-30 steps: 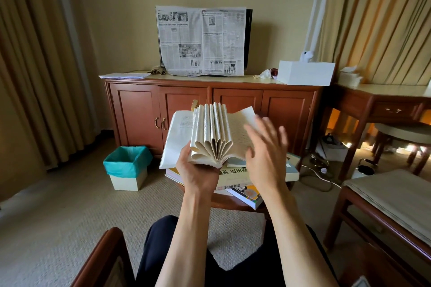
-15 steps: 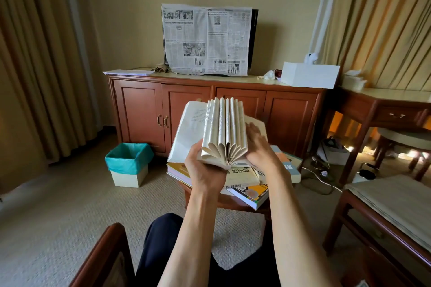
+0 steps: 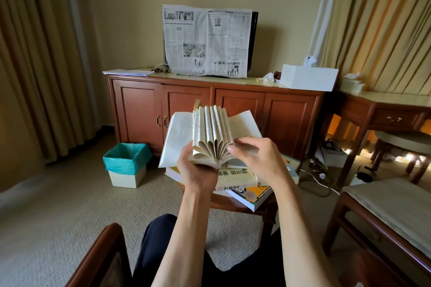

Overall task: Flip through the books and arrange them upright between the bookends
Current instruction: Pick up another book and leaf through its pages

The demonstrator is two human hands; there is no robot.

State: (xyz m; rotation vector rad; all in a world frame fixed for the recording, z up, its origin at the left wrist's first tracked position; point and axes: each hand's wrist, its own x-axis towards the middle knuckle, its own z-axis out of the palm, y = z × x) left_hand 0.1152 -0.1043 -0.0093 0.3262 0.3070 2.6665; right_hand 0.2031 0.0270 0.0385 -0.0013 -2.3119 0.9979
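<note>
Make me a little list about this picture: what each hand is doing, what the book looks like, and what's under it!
left hand: grips the open book from below at its spine
right hand: fingers curled on the right-hand pages
open book: held up, pages fanned out
under the book: stack of books lying flat on a small wooden table
bookends: cannot tell
</note>
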